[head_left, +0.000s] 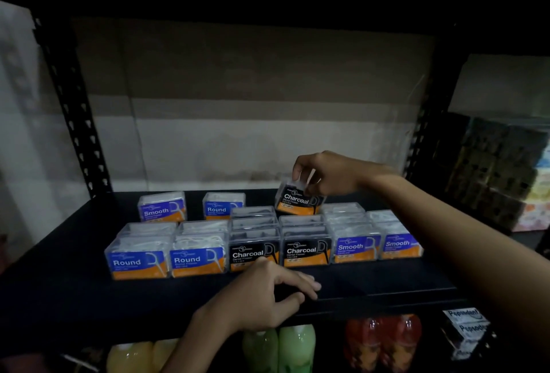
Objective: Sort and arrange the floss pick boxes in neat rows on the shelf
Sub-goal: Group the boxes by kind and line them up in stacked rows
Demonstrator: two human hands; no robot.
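Clear floss pick boxes stand in rows on a black shelf point(74, 289). The front row reads Round point(138, 262), Round point(198, 259), Charcoal point(253, 253), Charcoal point(306, 250), Smooth point(355, 247), Smooth point(400, 244), with more boxes lined up behind them. A Smooth box point(162, 207) and a Round box point(221, 206) stand apart at the back left. My right hand point(324, 173) grips a tilted Charcoal box point(297, 198) from above, behind the rows. My left hand point(268, 292) rests on the shelf's front edge, fingers loosely bent, holding nothing.
Black perforated uprights point(68, 95) frame the shelf against a pale wall. Below the shelf stand yellow, green point(279, 349) and red bottles point(384, 340) and toothpaste boxes point(465, 325). Stacked packaged goods point(500, 173) fill the neighbouring shelf on the right.
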